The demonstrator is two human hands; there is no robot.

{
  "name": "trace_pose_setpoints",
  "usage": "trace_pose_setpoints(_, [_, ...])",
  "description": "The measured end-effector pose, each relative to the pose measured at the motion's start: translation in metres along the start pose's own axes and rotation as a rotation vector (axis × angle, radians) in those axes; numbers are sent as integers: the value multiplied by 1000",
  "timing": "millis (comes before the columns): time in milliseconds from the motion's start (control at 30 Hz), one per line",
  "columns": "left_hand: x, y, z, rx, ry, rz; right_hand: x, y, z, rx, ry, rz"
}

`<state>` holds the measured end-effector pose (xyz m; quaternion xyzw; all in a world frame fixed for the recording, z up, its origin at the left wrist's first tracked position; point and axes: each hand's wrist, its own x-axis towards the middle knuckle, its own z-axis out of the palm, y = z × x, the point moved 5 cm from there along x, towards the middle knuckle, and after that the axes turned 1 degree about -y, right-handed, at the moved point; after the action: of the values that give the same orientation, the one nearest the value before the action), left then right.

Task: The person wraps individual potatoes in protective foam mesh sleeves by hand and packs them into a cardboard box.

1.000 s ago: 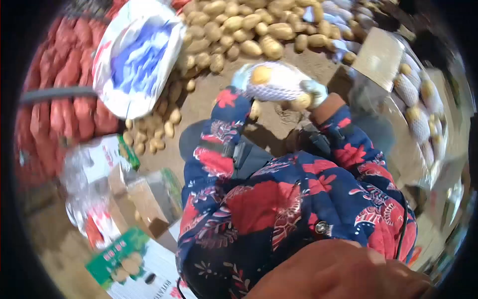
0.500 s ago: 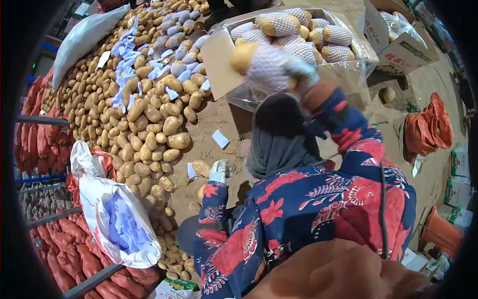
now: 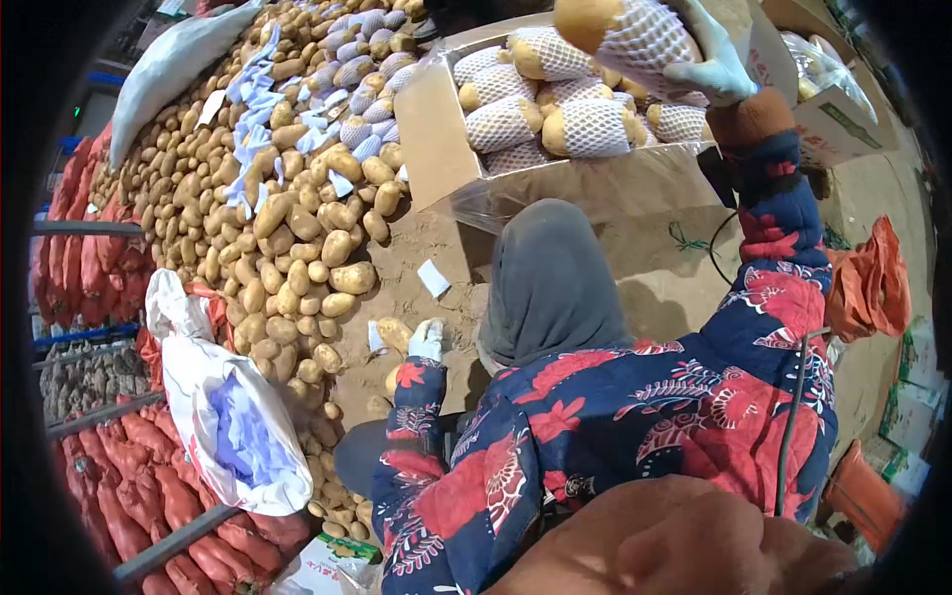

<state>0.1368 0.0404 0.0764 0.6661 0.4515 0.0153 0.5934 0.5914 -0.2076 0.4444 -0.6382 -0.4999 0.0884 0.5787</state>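
My right hand [image 3: 719, 69], in a pale glove, is wrapped round a large potato [image 3: 645, 40] in a white foam net, raised over the right part of an open carton [image 3: 595, 171]. Several netted potatoes [image 3: 590, 127] lie in that carton, which has a clear plastic liner. Low by the ground, my gloved left hand [image 3: 427, 340] is beside a loose bare potato [image 3: 395, 335]. Its fingers look closed together, and whatever they may hold is hidden.
A big heap of potatoes [image 3: 288, 228] covers the ground at the left, with blue foam nets [image 3: 253, 129] on it. A white sack [image 3: 203, 372] of blue nets stands near red mesh bags [image 3: 149, 486]. Another carton [image 3: 843, 119] is at the upper right, above an orange bag [image 3: 868, 283].
The view has swung toward the carton. My right hand has carried the netted potato up and right over it. My left hand let go of that potato earlier and stays low.
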Motion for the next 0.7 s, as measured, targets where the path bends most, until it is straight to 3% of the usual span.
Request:
trace_pose_setpoints(100, [-1,26,-9,250,68,323,6,2,18,-54,-46,25])
trace_pose_setpoints(200, [2,63,-12,94,63,206,13,1,28,-124,-113,43])
trace_pose_setpoints(267, [2,133,-2,26,82,305,7,19,29,68,-49,78])
trace_pose_setpoints(333, [19,190,10,345,254,832,0,23,28,215,52,103])
trace_pose_setpoints(400, [25,256,38,280,170,846,-9,27,17,217,109,120])
trace_pose_setpoints(467, [43,299,64,548,197,1019,-26,55,1,376,46,97])
trace_pose_setpoints(600, [66,345,123,915,210,1153,-58,54,-16,471,199,131])
trace_pose_setpoints(633, [78,347,135,1008,100,1093,-65,59,-20,489,204,154])
trace_pose_setpoints(700, [83,353,148,1083,134,1040,-81,69,-26,528,221,195])
